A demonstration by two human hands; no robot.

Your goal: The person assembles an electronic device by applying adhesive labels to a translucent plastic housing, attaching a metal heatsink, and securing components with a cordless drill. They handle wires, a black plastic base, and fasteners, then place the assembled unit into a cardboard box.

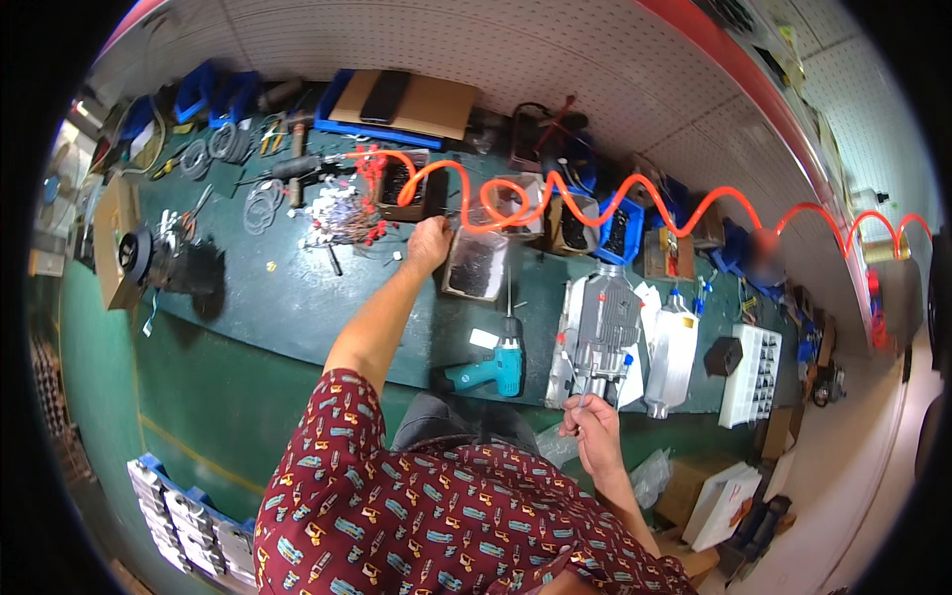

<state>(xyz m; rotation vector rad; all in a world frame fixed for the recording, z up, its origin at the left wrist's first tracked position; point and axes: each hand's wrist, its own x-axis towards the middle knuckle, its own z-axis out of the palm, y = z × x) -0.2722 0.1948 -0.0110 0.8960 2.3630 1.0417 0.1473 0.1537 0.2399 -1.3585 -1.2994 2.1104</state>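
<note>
My left hand [429,244] reaches far over the workbench, its fingers curled beside an open box of small dark parts [476,266]. What its fingertips hold, if anything, is hidden. Just beyond it stands a dark box [404,186]. Close to my body, my right hand [592,426] pinches something small and thin that I cannot make out. It is at the near end of a grey metal housing [607,312], which lies lengthwise on the bench. A teal power drill [496,371] with a long bit rests between my arms.
A coiled orange air hose [645,183] hangs across the bench. Wires with red ends [347,213] lie left of my left hand. Right of the housing are a silver metal part [674,359] and a white rack [751,375]. A black motor-like unit [164,263] stands far left.
</note>
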